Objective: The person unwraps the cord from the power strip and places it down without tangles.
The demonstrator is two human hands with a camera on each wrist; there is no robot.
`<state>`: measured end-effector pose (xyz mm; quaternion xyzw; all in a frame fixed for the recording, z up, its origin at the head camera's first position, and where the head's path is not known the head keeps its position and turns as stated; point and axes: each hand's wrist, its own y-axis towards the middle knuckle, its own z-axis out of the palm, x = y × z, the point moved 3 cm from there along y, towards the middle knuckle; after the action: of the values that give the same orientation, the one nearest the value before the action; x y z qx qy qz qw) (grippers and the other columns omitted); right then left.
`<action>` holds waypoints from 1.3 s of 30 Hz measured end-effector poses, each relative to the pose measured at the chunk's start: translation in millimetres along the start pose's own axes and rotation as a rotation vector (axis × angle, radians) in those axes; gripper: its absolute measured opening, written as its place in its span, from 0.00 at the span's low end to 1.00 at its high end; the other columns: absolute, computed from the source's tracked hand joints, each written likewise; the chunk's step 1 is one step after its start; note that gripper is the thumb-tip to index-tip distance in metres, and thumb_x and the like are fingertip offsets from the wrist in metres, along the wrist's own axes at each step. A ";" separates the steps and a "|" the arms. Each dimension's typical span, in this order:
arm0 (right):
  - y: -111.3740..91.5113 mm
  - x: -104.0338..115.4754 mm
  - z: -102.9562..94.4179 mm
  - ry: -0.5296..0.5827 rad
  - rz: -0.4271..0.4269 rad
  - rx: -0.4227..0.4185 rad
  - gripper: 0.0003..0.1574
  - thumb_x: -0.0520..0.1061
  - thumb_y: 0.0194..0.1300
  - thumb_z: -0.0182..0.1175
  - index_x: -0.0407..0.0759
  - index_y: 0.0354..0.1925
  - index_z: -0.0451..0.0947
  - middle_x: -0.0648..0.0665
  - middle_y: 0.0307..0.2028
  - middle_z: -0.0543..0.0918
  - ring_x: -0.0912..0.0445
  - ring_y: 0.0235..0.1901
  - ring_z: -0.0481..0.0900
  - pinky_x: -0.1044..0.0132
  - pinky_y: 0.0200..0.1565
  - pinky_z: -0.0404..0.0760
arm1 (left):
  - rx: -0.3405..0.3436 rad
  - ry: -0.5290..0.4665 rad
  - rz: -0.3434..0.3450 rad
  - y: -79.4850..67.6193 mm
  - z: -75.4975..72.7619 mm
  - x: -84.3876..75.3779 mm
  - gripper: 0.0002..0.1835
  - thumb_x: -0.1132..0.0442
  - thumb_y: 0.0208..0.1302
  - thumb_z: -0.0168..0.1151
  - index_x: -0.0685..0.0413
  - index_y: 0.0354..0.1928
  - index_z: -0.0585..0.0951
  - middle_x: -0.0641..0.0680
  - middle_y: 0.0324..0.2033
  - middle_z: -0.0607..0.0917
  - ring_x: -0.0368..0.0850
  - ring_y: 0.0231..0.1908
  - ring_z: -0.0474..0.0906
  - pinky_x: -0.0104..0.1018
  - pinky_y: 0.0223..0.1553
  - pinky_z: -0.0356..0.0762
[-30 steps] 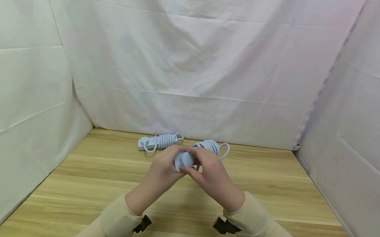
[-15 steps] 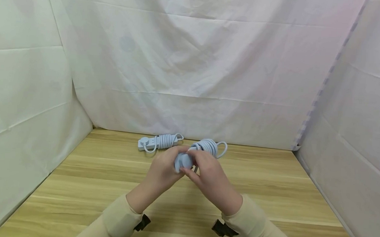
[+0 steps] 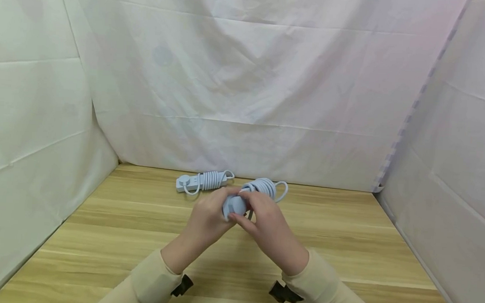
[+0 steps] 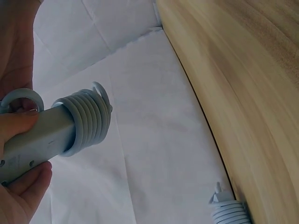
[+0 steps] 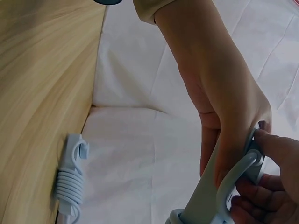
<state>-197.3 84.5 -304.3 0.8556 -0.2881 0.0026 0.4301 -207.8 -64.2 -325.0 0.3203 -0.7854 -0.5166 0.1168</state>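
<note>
My left hand (image 3: 208, 218) grips a pale blue power strip (image 4: 44, 137) near its end, fingers below and thumb on top in the left wrist view. The strip's cord (image 4: 86, 122) is wound in tight coils round its far part, and a cord loop (image 3: 282, 191) sticks out to the right. With thumb and fingers, my right hand (image 3: 274, 229) pinches the round plug (image 3: 238, 206) at the strip's near end. A bent length of cord (image 5: 233, 179) runs from that plug toward the coils. The plug's prongs are hidden.
Behind my hands, a second power strip (image 3: 193, 182) with its cord wound round it lies on the wooden table (image 3: 121, 227) near the back edge. White cloth walls (image 3: 245, 79) stand at the back and both sides.
Over the second, my right hand and the coiled end of the strip shift slightly left. The plug turns a little between my fingers. The second strip stays put.
</note>
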 end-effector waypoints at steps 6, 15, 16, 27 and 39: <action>3.0 1.7 -2.1 -0.080 -0.086 0.002 0.26 0.43 0.54 0.73 0.32 0.48 0.76 0.44 0.38 0.79 0.53 0.38 0.75 0.62 0.40 0.75 | 0.014 0.021 0.019 2.5 -1.7 -1.1 0.26 0.66 0.40 0.79 0.62 0.45 0.80 0.57 0.36 0.85 0.50 0.36 0.84 0.41 0.33 0.81; 4.7 3.5 -2.0 -0.134 -0.133 0.053 0.26 0.43 0.54 0.74 0.30 0.46 0.76 0.42 0.38 0.80 0.51 0.40 0.76 0.61 0.40 0.76 | 0.037 -0.006 0.044 0.1 -2.4 0.5 0.27 0.65 0.40 0.80 0.61 0.45 0.80 0.55 0.36 0.85 0.49 0.36 0.84 0.41 0.32 0.80; 5.1 3.2 -2.3 -0.129 -0.134 0.057 0.26 0.43 0.54 0.74 0.30 0.46 0.77 0.43 0.37 0.80 0.51 0.40 0.75 0.62 0.39 0.76 | 0.037 -0.009 0.048 0.1 -2.5 0.6 0.27 0.66 0.40 0.80 0.61 0.45 0.80 0.55 0.37 0.85 0.49 0.37 0.84 0.41 0.33 0.80; 3.7 -2.2 -1.8 -0.034 -0.112 0.034 0.25 0.41 0.54 0.74 0.32 0.46 0.74 0.46 0.33 0.75 0.56 0.33 0.72 0.68 0.36 0.73 | 0.053 -0.033 -0.008 0.7 -2.8 0.0 0.26 0.66 0.41 0.80 0.60 0.45 0.81 0.55 0.37 0.85 0.48 0.37 0.84 0.40 0.33 0.81; 3.8 -4.5 -5.9 0.009 -0.094 0.105 0.24 0.42 0.56 0.73 0.34 0.45 0.73 0.48 0.33 0.73 0.58 0.33 0.71 0.70 0.36 0.74 | 0.037 -0.054 0.031 -2.0 -4.1 2.1 0.27 0.66 0.40 0.80 0.61 0.46 0.80 0.55 0.36 0.86 0.47 0.35 0.83 0.39 0.32 0.80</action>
<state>-201.5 89.2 -298.9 0.8895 -0.2452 0.0016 0.3856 -206.5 -69.1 -325.3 0.2964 -0.8026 -0.5084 0.0977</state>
